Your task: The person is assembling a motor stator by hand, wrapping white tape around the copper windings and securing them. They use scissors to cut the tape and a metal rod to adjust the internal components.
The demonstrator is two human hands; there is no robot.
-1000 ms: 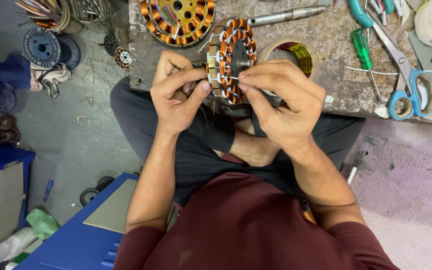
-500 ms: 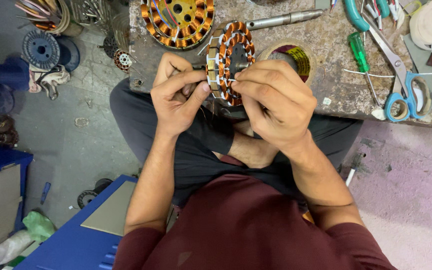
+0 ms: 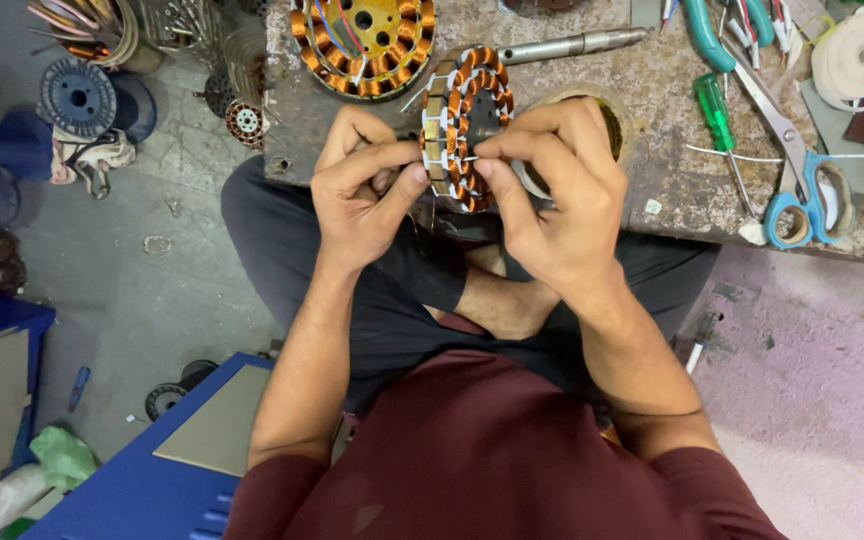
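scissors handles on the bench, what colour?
Blue handles on the scissors, at the right of the bench; clearest in the head view.

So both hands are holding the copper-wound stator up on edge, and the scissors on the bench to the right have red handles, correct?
Not quite. The head view shows the scissors have blue handles, not red. The rest holds: the left hand and right hand hold the copper-wound stator on edge, with the scissors on the bench to the right.

Glossy copper wire coils wrap the dull steel laminations of the motor stator (image 3: 465, 125); the workbench (image 3: 652, 170) top is rough, stained and matt; the scissors (image 3: 797, 170) pair bright metal blades with smooth blue plastic handles
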